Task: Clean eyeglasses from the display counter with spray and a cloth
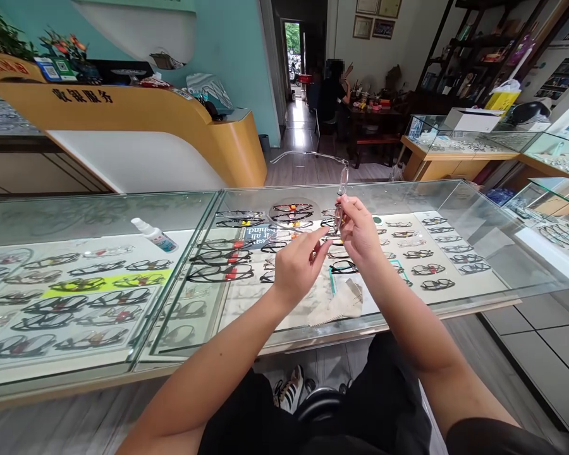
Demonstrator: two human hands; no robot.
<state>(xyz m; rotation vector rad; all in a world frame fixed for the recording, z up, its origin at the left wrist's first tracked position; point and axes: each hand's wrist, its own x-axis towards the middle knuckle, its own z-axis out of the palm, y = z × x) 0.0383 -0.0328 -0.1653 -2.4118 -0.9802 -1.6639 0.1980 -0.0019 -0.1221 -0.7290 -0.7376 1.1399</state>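
Observation:
My right hand [358, 230] pinches a pair of clear-framed eyeglasses [343, 180] by the rim. They are held upright on edge above the glass counter, one thin temple reaching out to the left. Just left of them is my left hand [298, 262], index finger and thumb pointing at their lower end with a small gap between the tips. Nothing shows between those fingertips, and whether they touch the frame I cannot tell. Below the hands, a beige cleaning cloth [336, 304] lies on the counter beside dark-framed glasses [344, 268].
The glass display counter [265, 338] spans the view, with rows of eyeglasses on and under it. On its left part a white spray bottle [154, 236] lies tilted. Several folded glasses [220, 272] sit left of my hands. A person [332, 95] sits at a table behind.

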